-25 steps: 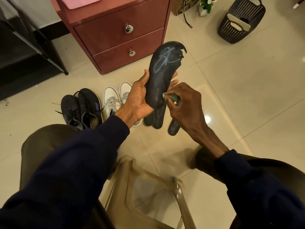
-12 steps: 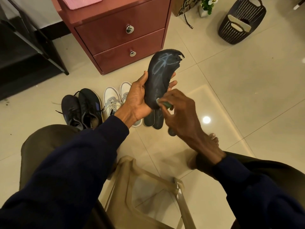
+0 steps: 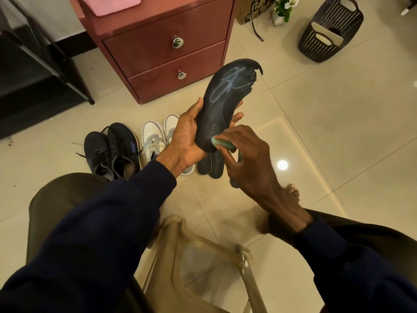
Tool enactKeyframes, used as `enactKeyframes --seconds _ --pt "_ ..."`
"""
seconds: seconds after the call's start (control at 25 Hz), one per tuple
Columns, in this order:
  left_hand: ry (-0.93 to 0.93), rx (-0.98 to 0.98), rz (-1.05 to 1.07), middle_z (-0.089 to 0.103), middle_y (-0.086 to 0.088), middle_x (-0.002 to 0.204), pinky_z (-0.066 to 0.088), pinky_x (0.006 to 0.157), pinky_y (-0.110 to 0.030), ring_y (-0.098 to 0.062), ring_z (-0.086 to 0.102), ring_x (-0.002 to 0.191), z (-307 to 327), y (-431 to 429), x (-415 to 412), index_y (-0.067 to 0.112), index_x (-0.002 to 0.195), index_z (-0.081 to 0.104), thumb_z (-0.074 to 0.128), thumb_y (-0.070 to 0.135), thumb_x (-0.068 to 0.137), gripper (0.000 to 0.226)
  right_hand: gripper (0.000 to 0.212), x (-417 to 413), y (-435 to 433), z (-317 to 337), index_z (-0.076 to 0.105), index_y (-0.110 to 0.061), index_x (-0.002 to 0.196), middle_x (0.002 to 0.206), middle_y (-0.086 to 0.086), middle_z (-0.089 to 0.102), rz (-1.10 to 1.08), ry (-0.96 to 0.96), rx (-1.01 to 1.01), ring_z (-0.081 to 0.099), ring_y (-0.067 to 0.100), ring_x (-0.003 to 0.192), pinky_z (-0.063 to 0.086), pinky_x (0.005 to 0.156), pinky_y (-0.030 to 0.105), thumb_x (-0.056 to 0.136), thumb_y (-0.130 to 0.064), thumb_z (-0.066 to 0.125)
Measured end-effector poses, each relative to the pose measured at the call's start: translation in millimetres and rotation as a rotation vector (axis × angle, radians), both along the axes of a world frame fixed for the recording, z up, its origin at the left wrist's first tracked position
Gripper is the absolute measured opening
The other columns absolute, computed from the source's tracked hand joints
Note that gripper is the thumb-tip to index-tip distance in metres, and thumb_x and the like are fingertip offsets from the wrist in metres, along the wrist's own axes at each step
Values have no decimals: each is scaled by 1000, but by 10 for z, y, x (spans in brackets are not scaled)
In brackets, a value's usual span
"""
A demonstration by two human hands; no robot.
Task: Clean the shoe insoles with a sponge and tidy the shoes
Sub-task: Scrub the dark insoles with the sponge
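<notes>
My left hand [image 3: 187,136] grips a black insole [image 3: 225,98] around its heel half, holding it upright and tilted; its toe end is torn and pale smears streak its face. My right hand [image 3: 246,152] pinches a small green sponge [image 3: 222,143] and presses it against the insole's heel. On the floor below lie more dark insoles [image 3: 211,164], partly hidden by my hands. A pair of black sneakers [image 3: 112,152] and a pair of white sneakers [image 3: 158,138] stand side by side to the left.
A red two-drawer cabinet [image 3: 162,50] stands behind the shoes, a pink basket [image 3: 110,3] on top. A dark perforated basket [image 3: 329,32] sits far right, a black rack [image 3: 40,64] at left. A beige plastic stool [image 3: 198,267] is between my knees. My bare foot [image 3: 291,193] rests on the tiles.
My right hand slid the sponge down the insole toward its heel and back a little. The insole tilted slightly in my left hand.
</notes>
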State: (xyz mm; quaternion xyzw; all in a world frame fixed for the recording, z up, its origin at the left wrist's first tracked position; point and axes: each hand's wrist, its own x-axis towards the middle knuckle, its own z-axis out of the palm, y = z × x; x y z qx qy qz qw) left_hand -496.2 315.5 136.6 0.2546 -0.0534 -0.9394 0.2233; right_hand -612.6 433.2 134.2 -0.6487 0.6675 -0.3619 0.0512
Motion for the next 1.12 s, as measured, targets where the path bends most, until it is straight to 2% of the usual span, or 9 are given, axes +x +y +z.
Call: enactKeyframes --seconds 0.16,0.24,0.4,0.48,0.6,0.72,0.8,1.0,1.12 --pt "-117 -78 4 67 -17 130 48 107 -43 -31 66 115 73 40 -116 7 144 53 45 38 108 49 25 -225 -117 94 68 9 106 101 25 70 -68 107 -160 60 29 97 53 87 34 84 1 77" --pt "-145 -91 2 69 -15 125 52 102 -41 -28 67 110 77 44 -98 8 147 52 45 38 107 50 23 -258 -171 53 67 8 111 109 24 68 -104 106 -119 62 33 102 52 91 32 89 3 68" --pt "-106 -11 21 56 -22 145 37 119 -43 -34 54 136 20 22 -64 2 138 60 42 41 108 52 36 -33 -112 -5 72 8 108 112 24 69 84 84 -33 66 36 106 53 99 36 102 -14 44" --pt "-96 6 33 48 -21 153 27 124 -45 -35 43 145 -6 25 -85 3 143 55 45 40 107 53 27 -91 -147 -5 72 8 105 105 23 71 51 29 -48 69 33 98 58 93 41 102 -12 54" --pt "-102 -37 15 57 -20 145 20 126 -45 -32 52 135 -34 56 -86 3 133 65 44 41 107 50 27 -102 -175 -2 70 3 109 109 17 67 -112 -125 21 66 23 97 59 86 32 89 -13 78" --pt "-54 -22 24 47 -21 154 39 117 -48 -35 49 139 -33 56 -83 5 148 49 41 44 108 56 28 86 -150 -5 72 -3 111 112 11 66 -184 -204 90 63 17 101 56 88 27 86 -15 81" --pt "-48 -18 7 47 -21 154 36 120 -47 -38 47 141 -30 58 -77 6 151 43 39 47 109 59 25 207 -124 28 74 -6 111 108 10 70 -119 -227 90 64 19 100 56 89 31 87 -11 80" --pt "-118 -50 28 50 -20 152 37 119 -45 -34 55 132 -77 37 -68 6 148 49 44 46 107 57 19 -84 -186 38 76 -2 105 98 15 71 2 53 21 64 28 91 56 79 35 86 -4 77" --pt "-110 -57 17 48 -21 153 33 122 -47 -37 45 143 -61 29 -74 7 149 48 44 46 108 57 20 -103 -130 5 77 0 105 97 15 71 -11 4 53 65 25 87 57 75 34 87 -7 78"
